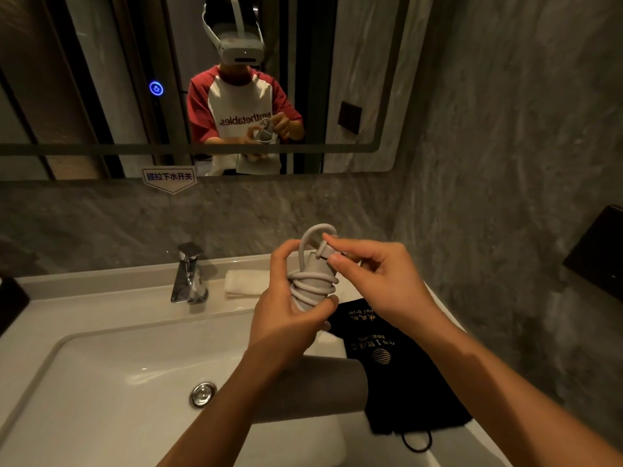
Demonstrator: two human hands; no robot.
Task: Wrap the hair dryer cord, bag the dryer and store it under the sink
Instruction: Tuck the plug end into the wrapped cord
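I hold a grey hair dryer [323, 382] above the sink, handle up and barrel down near my left forearm. My left hand [286, 315] grips the handle, which has several turns of grey cord [312, 281] wound around it. A loop of cord arches over the top of the handle. My right hand [374, 278] pinches the plug end of the cord [326, 250] at the handle's top. A black drawstring bag [404, 375] with gold print lies flat on the counter to the right, under my right forearm.
A white basin [101, 365] with a chrome drain [202, 394] fills the lower left. A chrome faucet [188, 274] stands behind it, a folded white towel [242, 281] beside it. A mirror hangs above; a dark holder [596, 251] is on the right wall.
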